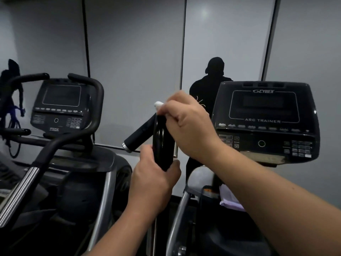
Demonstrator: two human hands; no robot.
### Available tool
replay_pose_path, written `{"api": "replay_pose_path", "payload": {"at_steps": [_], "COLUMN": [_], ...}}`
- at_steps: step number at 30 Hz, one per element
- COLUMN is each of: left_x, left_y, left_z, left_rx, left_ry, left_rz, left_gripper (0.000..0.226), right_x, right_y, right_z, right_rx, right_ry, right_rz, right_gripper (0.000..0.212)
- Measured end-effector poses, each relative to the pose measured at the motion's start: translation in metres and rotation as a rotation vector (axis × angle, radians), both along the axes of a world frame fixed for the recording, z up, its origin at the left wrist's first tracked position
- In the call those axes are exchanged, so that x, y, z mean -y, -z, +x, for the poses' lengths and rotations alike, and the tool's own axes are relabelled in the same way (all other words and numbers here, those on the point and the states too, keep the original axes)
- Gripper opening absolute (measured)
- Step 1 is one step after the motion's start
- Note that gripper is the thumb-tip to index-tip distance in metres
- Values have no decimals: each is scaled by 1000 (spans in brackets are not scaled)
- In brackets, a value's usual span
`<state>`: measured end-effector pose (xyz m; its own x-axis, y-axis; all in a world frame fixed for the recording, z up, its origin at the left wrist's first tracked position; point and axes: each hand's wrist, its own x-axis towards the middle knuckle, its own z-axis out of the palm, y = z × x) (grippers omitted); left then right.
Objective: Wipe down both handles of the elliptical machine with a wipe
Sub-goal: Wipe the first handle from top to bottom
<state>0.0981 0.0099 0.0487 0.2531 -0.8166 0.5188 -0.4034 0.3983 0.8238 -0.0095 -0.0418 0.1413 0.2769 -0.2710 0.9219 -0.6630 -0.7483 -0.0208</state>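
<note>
We take the console (pixel 265 119) marked ARC TRAINER as our landmark. Just left of it rises the black handle (pixel 162 143) we are cleaning, an upright padded bar with a second stub of handle (pixel 138 135) branching off it toward the left and ending in a silver cap.

Our left hand (pixel 153 180) wraps the lower part of the upright handle, below and left of the console. Its grip is closed around the bar, thumb on one side and fingers on the other, and we judge it is there to steady the handle, since these arms swing freely when pushed.

Our right hand (pixel 186 122) sits at the top of the same handle, level with the console's screen and just to its left. Its grip is pinched shut on the white wipe (pixel 159 105), of which only a small tuft shows above the fingers; the rest is hidden between palm and handle. Holding the wipe bunched against the top lets us drag it down the bar with pressure from all sides.

We judge this is the first handle under way; the other handle of this machine does not show, so we cannot tell its state. Below the console, low and near our right forearm, lies something pale (pixel 230 198), perhaps spare wipes, too dim to be sure.
</note>
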Motion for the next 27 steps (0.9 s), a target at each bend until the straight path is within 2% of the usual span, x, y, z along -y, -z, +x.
{"api": "replay_pose_path", "payload": {"at_steps": [4,8,11,14,18,21,25,27], "left_x": [-1,-1,-1,0,1,1,1,0], "left_y": [0,0,2,2,4,3,3,3], "left_z": [-1,-1,-1,-1,-1,0,-1,0], "left_rx": [-10,-18,-16,-23,-13,-14,-7,-7], "left_ry": [18,25,24,12,15,13,6,4], "left_rz": [-2,8,-2,-2,-3,-8,-9,-8], "left_gripper": [30,30,31,30,31,31,31,32], "right_x": [14,16,18,18,31,32,34,37], "right_y": [-13,-14,-21,-19,-17,-19,-18,-19], "right_z": [-4,-1,-7,-4,-8,-4,-5,-6], "right_rx": [214,185,319,289,432,440,545,553], "right_ry": [-63,-74,-122,-145,-153,-189,-255,-293], "right_rz": [200,239,399,390,525,504,644,641], "right_gripper": [22,23,30,29,30,32,16,15]}}
